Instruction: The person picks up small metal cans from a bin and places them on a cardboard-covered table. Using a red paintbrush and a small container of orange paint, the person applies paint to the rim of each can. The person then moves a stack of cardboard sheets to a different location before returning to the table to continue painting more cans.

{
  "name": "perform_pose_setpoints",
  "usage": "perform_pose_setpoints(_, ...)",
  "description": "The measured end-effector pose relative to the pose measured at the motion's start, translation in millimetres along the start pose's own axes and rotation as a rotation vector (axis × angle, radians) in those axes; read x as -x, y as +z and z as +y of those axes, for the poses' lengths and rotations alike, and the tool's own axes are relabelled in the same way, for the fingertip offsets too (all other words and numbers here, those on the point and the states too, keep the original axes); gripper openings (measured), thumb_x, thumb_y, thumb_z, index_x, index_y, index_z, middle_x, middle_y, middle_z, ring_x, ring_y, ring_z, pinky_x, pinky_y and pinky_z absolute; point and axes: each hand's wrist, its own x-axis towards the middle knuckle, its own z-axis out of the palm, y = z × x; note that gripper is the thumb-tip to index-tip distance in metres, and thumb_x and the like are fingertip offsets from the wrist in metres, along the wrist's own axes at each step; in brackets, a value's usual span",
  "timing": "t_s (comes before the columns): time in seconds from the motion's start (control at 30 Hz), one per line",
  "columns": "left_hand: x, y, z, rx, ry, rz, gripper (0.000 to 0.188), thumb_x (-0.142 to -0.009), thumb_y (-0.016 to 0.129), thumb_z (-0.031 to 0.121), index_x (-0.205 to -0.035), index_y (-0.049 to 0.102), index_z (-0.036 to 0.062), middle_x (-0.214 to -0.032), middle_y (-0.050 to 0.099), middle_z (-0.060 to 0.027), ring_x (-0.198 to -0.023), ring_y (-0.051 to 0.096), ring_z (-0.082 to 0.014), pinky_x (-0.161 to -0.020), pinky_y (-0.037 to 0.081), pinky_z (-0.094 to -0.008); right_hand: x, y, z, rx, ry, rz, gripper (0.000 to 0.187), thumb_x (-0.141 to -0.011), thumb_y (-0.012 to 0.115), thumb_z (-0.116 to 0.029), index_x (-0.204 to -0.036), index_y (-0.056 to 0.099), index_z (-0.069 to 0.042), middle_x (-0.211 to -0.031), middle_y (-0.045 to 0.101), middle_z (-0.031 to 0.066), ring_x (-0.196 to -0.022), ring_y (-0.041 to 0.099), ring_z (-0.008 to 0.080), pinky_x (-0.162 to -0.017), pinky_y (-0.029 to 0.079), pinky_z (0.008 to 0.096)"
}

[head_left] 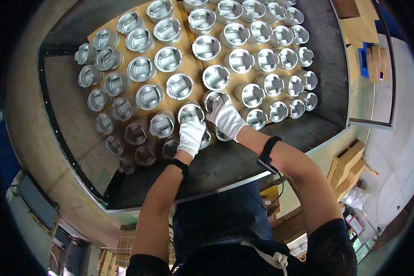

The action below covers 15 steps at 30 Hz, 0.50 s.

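Rows of silver metal pistons stand with their hollow ends up on brown cardboard [197, 64]. My left hand [192, 136], in a white glove, has its fingers closed on the near rim of one piston [190, 109]. Just to the right, my gloved right hand [227, 117] grips a neighbouring piston [209, 98], its fingers reaching into the hollow. Both pistons stay among the others in the rows nearest me. My hands and wrists partly cover a few pistons, and the fingertips are hard to make out.
A dark metal tray wall [225, 165] surrounds the pistons, with a see-through panel [76, 106] on the left. To the right, an open frame [393, 92] sticks out. Folded cardboard boxes [347, 165] stand on the floor at right. A cable [280, 188] hangs from my right wrist strap.
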Motion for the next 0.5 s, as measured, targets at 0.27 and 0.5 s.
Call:
perform_pose_setpoints(0.27, -1, -26, -1, -0.288, 0.183, -0.087, 0.022, -0.09, 0.057, 0.025, -0.091, 0.069, 0.0071, -0.09, 0.063, -0.0137, -0.083, 0.064, -0.0278, -0.068, 0.053, -0.0399, 14, 67, 20, 0.025, -0.054, 0.391, 0.023, -0.085, 0.053, -0.013, -0.095, 0.06, 0.006, -0.086, 0.065, 0.0218, -0.077, 0.066, 0.0322, -0.072, 0.052, 0.0371)
perform_pose_setpoints(0.5, 64, -176, 25, -0.02, 0.146, -0.057, 0.034, -0.069, 0.072, 0.021, -0.102, 0.072, 0.0181, -0.095, 0.064, -0.0127, -0.086, 0.064, -0.033, -0.075, 0.054, -0.0425, 20, 82, 8, 0.097, -0.136, 0.401, 0.046, -0.084, 0.057, -0.028, -0.102, 0.06, 0.014, -0.089, 0.065, 0.0286, -0.073, 0.065, 0.0375, -0.066, 0.055, 0.0471)
